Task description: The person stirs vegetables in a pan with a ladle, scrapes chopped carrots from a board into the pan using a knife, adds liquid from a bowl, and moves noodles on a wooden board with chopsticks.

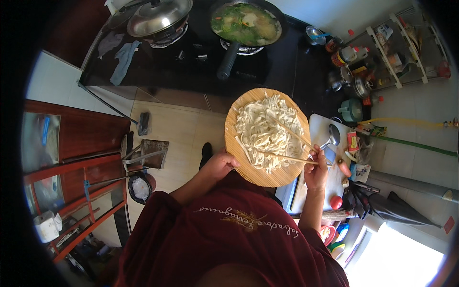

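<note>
A round wooden board [231, 138] heaped with pale, floury noodles [267, 126] is held up in front of me. My left hand [220, 165] grips its lower left edge, the fingers hidden beneath. Two wooden chopsticks [294, 158] are in my right hand [316, 173], their tips spread apart and reaching into the noodles. Beyond the board, a wok [226, 57] of greenish soup [246, 23] with leafy greens rests on the stove, its dark handle pointing toward me.
Left of the wok sits a lidded metal pot [160, 19], with a blue cloth [125, 62] beside it. At right, a white cutting board [318, 125] bears a ladle [332, 136], a carrot [344, 167] and a tomato [336, 202]. A bin [141, 188] stands on the floor at left.
</note>
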`<state>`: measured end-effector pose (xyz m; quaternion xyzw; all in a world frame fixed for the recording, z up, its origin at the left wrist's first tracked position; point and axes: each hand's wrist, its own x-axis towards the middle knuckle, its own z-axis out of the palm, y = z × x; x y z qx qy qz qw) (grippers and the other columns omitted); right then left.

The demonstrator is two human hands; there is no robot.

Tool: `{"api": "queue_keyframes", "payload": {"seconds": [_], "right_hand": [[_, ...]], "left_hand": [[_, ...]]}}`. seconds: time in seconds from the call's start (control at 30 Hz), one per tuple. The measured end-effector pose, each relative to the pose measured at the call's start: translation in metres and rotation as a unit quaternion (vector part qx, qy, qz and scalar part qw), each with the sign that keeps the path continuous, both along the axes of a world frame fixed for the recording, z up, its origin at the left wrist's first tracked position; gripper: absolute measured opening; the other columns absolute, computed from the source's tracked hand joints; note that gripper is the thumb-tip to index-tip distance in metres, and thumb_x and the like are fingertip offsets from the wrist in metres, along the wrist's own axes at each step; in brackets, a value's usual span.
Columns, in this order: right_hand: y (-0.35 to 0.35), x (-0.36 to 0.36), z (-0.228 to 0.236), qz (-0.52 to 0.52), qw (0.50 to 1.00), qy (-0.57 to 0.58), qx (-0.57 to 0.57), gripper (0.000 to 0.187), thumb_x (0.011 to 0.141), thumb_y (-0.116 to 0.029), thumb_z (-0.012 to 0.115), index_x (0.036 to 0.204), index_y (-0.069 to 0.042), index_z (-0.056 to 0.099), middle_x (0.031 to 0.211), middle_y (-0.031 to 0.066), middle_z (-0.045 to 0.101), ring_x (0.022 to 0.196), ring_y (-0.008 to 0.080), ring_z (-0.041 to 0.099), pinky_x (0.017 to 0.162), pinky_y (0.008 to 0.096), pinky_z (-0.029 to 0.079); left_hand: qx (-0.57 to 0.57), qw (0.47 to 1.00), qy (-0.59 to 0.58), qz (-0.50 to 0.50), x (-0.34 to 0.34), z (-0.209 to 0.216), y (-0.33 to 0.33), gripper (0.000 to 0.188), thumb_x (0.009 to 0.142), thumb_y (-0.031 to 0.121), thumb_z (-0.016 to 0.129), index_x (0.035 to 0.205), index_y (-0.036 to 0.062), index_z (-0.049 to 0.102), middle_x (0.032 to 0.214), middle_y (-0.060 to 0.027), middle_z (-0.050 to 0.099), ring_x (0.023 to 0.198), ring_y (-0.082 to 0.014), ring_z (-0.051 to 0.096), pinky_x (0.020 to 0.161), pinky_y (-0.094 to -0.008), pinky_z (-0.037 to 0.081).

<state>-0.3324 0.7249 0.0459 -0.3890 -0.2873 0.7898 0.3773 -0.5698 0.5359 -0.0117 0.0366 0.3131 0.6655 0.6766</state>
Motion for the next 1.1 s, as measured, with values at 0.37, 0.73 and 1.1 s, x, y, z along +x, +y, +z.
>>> {"api": "queue_keyframes", "payload": {"seconds": [0.37, 0.73, 1.1], "right_hand": [[-0.004, 0.006, 0.006, 0.010, 0.999, 0.004, 0.046, 0.032, 0.094, -0.029, 0.043, 0.110, -0.002, 0.051, 0.087, 0.0037, 0.059, 0.049, 0.0042, 0.042, 0.041, 0.0144, 0.032], [-0.002, 0.007, -0.003, -0.017, 0.999, 0.039, 0.023, 0.030, 0.094, -0.026, 0.044, 0.108, 0.000, 0.051, 0.088, 0.0078, 0.061, 0.050, 0.0054, 0.044, 0.042, 0.0152, 0.033], [-0.003, 0.003, -0.002, -0.045, 0.997, -0.020, 0.051, 0.031, 0.094, -0.026, 0.043, 0.106, 0.001, 0.051, 0.084, 0.0074, 0.059, 0.049, 0.0066, 0.043, 0.042, 0.0163, 0.034]], "left_hand": [[0.018, 0.999, 0.004, 0.027, 0.002, -0.001, 0.002, 0.052, 0.061, -0.005, 0.048, 0.113, -0.0041, 0.049, 0.104, -0.0111, 0.060, 0.095, -0.0208, 0.058, 0.083, -0.0299, 0.046], [-0.001, 0.999, 0.019, 0.025, 0.001, 0.004, -0.001, 0.070, 0.060, 0.000, 0.053, 0.127, -0.0056, 0.035, 0.120, -0.0136, 0.051, 0.110, -0.0255, 0.051, 0.096, -0.0353, 0.039], [-0.001, 1.000, 0.010, 0.013, -0.001, 0.004, -0.001, 0.069, 0.061, 0.000, 0.054, 0.127, -0.0055, 0.035, 0.119, -0.0143, 0.052, 0.107, -0.0257, 0.052, 0.095, -0.0353, 0.040]]}}
